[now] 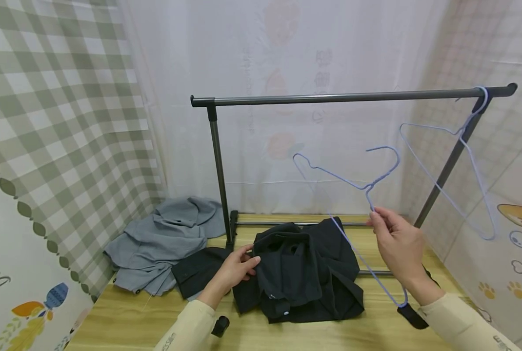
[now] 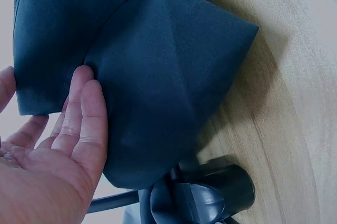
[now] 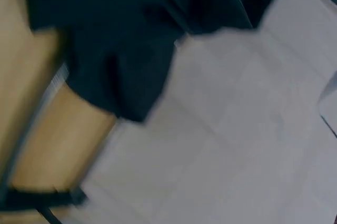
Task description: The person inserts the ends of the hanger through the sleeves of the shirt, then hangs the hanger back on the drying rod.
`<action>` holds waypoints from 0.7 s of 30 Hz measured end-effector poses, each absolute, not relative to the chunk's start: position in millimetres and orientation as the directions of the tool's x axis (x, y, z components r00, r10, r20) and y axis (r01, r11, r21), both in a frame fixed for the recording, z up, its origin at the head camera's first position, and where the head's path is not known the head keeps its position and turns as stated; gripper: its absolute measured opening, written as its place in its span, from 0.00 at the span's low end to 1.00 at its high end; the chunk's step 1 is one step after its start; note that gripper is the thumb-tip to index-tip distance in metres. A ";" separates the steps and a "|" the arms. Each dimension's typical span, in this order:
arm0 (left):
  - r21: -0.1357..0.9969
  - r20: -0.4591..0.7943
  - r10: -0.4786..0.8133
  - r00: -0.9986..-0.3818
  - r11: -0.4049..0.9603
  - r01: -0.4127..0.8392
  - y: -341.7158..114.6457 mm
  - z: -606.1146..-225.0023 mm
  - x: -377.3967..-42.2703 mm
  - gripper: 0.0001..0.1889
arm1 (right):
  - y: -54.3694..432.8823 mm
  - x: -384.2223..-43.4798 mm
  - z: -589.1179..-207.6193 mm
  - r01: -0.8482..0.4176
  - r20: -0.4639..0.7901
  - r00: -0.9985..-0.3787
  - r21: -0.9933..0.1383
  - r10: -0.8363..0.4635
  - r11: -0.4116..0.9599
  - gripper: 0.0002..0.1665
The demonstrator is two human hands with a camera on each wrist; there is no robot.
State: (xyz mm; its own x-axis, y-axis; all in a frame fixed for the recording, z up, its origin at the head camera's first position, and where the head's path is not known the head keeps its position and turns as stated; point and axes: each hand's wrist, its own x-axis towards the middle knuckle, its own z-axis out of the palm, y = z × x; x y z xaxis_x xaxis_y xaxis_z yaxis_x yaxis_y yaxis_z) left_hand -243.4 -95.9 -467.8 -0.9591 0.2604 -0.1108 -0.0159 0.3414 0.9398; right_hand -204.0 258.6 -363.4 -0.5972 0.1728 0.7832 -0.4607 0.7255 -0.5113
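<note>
A light purple-blue wire hanger (image 1: 349, 181) is pinched in my right hand (image 1: 397, 241), just below its twisted neck, with the hook up. The hanger is tilted, and its lower end reaches down beside my right wrist. A dark button-up shirt (image 1: 293, 273) lies bunched on the wooden surface. At the shirt's left side, my left hand (image 1: 232, 270) touches the cloth. In the left wrist view its fingers (image 2: 93, 113) are fairly straight against a fold of the dark cloth. The right wrist view is blurred and shows dark cloth (image 3: 126, 34) but no hand.
A dark metal rack (image 1: 331, 99) stands behind the shirt on the wooden tabletop (image 1: 125, 319). Another purple-blue hanger (image 1: 473, 158) hangs at its right end. A grey-blue shirt (image 1: 169, 239) lies heaped on the left. Printed curtains (image 1: 59, 97) surround the area.
</note>
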 end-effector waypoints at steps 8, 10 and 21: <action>0.940 -0.102 0.263 -0.959 0.342 -0.006 -95.9 -469.8 -243.9 0.33 | 240.3 -197.9 -397.9 -0.422 0.645 -0.724 -0.693 0.243 0.584 0.08; 0.941 -0.103 0.262 -0.960 0.339 -0.009 -95.3 -469.6 -243.6 0.33 | 239.0 -198.8 -399.8 -0.428 0.647 -0.729 -0.684 0.222 0.590 0.08; 0.945 -0.080 0.263 -0.961 0.326 0.010 -94.0 -467.6 -243.4 0.33 | 247.6 -201.1 -405.9 -0.466 0.652 -0.757 -0.592 0.051 0.657 0.07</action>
